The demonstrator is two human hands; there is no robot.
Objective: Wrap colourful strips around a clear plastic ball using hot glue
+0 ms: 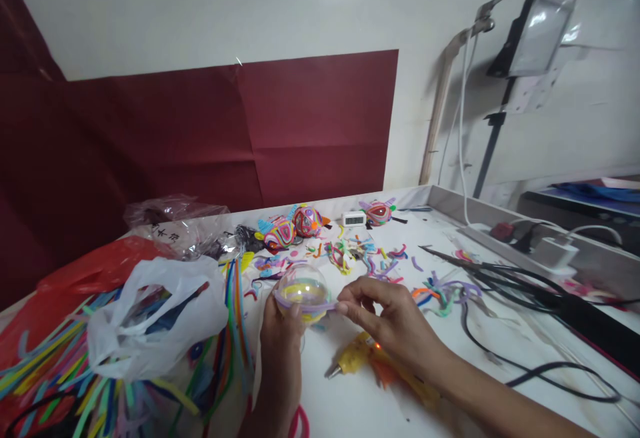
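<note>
Right in front of me, low over the white surface (500, 351), my left hand (283, 348) comes up from below and is closed around the underside of a clear plastic ball (302, 289), holding it up off the surface. A lilac strip (306, 306) runs around the ball's middle, and my right hand (395, 321) reaches in from the right, thumb and forefinger pinched on the end of that strip at the ball's right side. Just under my right wrist lies a yellow glue gun (355, 358), nozzle pointing left, with a small orange glow on its body. To my left is a white plastic bag (150, 321) sitting on a spread of long coloured strips (60, 385), with a red bag (107, 266) behind it. Past the ball, short coloured scraps (360, 255) are scattered across the surface, and a tangle of black cables (525, 288) runs off to the right. Further back stand three finished balls wrapped in bright strips (306, 221), a small white digital clock (354, 219) between two of them, and a crinkled clear bag (183, 225) holding what may be dark material, though I cannot make it out. Behind everything a dark red sheet (280, 131) covers the wall.
</note>
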